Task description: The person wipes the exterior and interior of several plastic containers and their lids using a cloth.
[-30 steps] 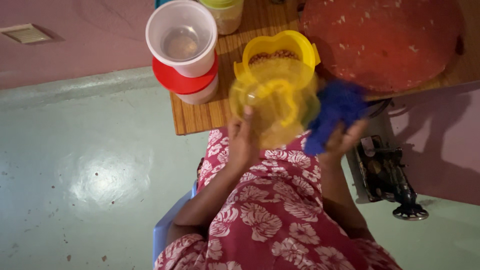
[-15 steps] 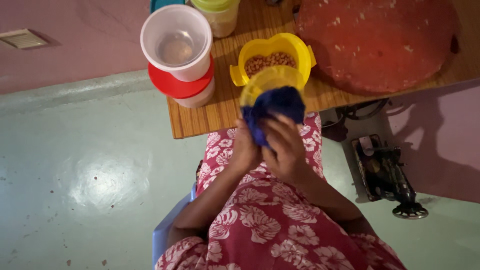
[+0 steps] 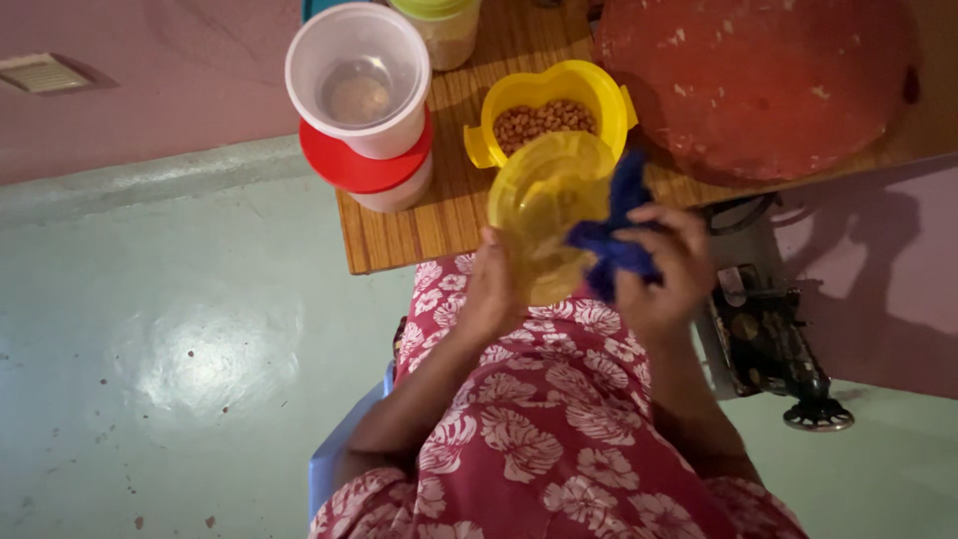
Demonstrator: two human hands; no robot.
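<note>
Fingers of the left hand (image 3: 494,289) are curled tight on the edge of a see-through yellow lid (image 3: 547,212), holding it up over the lap. Fingers of the right hand (image 3: 667,268) are bunched together on a blue cloth (image 3: 611,238), and the cloth is pressed against the lid's right side. Both hands are just above a red dress with white flowers (image 3: 539,439).

Just past the lid is the edge of a wooden table (image 3: 424,225). A yellow bowl (image 3: 554,110) sits there, very near the lid, and it is full of brown nuts (image 3: 544,120). It has no cover on it. To its left is a clear tub (image 3: 359,80) stacked on a tub with a red lid (image 3: 361,170). To its right is a big round red board (image 3: 758,80). Farther back is a jar with a green lid (image 3: 439,15), mostly cut off by the picture's top.

The lid is held only at one edge, so I think a hard push from the cloth could pop it out of the left hand and drop it on the green floor (image 3: 180,349). The bowl is so close to the table edge that a bump from the lid or a hand could tip it, and the nuts would spill.
</note>
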